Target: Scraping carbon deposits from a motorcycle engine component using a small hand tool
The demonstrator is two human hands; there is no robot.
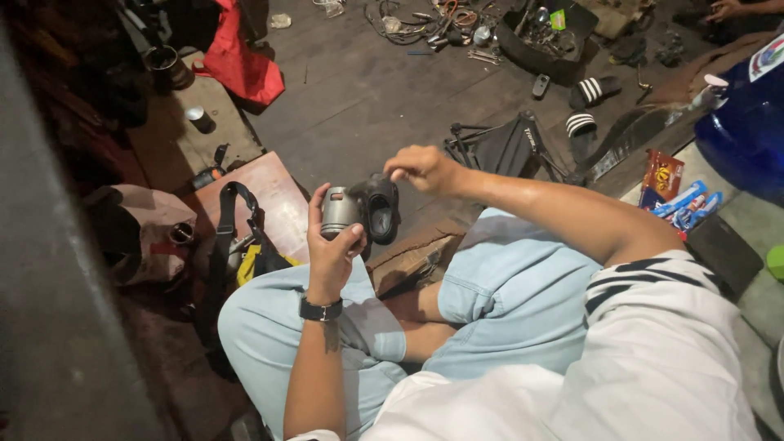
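Gripping a grey metal cylinder, the left hand curls its fingers around it; the right hand pinches the attached black part from above.

- Lower half of grey metal cylinder hidden behind left hand.
- Another person's hand cut off at top right edge.
- Blue drum cropped at right edge.
- Scattered tools too small to identify.

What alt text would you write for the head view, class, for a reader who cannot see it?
A seated person's left hand grips a grey metal cylinder while the right hand pinches the black part beside it. Tools and striped sandals lie on the dark floor.
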